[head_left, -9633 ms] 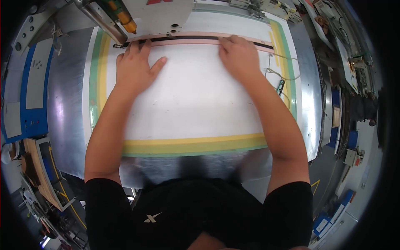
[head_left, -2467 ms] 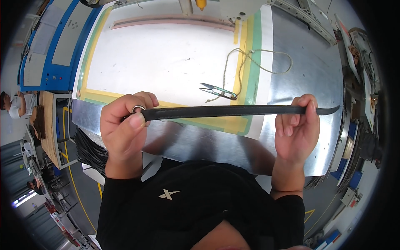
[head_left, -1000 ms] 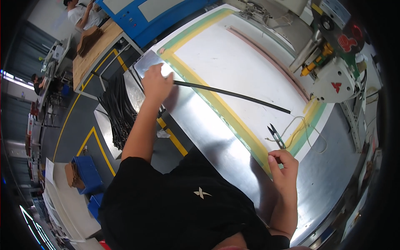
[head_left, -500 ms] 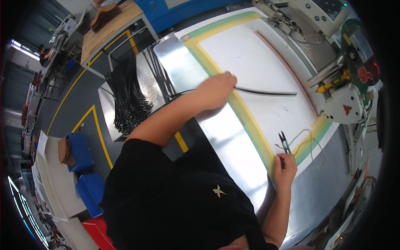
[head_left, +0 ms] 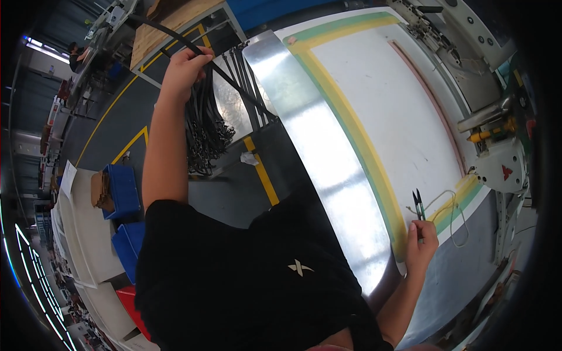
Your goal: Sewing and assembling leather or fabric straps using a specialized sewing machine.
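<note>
My left hand (head_left: 190, 65) is closed round a long black strap (head_left: 239, 90), lifted beside the metal table at the upper left. Below it, many black straps with metal fittings (head_left: 205, 140) hang and lie on a side stand. My right hand (head_left: 420, 235) is curled at the taped corner of the white sheet (head_left: 374, 111), just below small thread snips (head_left: 418, 202) with looped cord (head_left: 462, 225); what its fingers hold, if anything, is unclear. A narrow pink guide strip (head_left: 432, 96) runs along the sheet's far side.
A machine head with a yellow cylinder (head_left: 492, 175) overhangs the sheet's right. The metal table edge (head_left: 328, 205) runs diagonally. A wooden bench (head_left: 151, 41), blue bins (head_left: 123, 193), a red bin (head_left: 130, 310) and yellow floor lines are at left. Another person (head_left: 76, 58) works in the background.
My left hand carried the strap off the white sheet, up and left over the side stand. Earlier both hands worked at the guide strip, then stretched a strap. My right hand remains near the snips.
</note>
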Available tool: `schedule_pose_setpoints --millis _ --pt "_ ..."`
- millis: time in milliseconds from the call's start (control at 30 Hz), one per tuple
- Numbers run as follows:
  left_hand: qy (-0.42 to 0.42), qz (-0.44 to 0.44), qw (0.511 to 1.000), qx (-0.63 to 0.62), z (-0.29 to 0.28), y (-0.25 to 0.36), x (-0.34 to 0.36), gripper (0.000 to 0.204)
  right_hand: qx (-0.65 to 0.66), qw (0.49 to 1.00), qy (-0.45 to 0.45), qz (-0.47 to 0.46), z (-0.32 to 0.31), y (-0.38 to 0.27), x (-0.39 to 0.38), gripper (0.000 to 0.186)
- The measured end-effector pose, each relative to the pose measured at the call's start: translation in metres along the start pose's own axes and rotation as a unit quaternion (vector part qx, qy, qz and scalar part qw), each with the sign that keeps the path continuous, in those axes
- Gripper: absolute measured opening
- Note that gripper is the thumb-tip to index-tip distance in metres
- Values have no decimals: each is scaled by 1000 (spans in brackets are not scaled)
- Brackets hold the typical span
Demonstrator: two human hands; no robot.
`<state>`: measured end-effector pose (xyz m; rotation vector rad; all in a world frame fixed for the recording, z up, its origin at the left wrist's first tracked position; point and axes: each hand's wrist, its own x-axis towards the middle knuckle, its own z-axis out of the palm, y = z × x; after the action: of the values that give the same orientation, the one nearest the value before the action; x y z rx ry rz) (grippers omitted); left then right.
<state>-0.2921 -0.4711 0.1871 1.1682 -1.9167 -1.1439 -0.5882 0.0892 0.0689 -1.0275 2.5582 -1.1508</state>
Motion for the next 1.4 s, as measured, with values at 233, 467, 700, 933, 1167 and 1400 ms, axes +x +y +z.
schedule_pose_setpoints --millis 233,467,700,933,1167,1400 --pt "134 -17 976 -169 7 -57 87 21 -21 999 23 22 -12 6 8 9" --pt "195 84 976 -56 21 -111 121 25 -41 999 15 31 -9 -2 12 10" --pt "68 81 951 289 89 -234 41 26 -57 998 -12 38 -6 -2 19 11" --pt "-48 -21 949 312 131 -330 -11 40 -256 964 41 -65 0 11 18 26" --pt "30 -130 887 442 118 -312 -44 45 -205 978 26 -30 5 35 3 31" --pt "233 -261 813 466 44 -317 -65 32 -171 985 5 31 6 14 11 28"
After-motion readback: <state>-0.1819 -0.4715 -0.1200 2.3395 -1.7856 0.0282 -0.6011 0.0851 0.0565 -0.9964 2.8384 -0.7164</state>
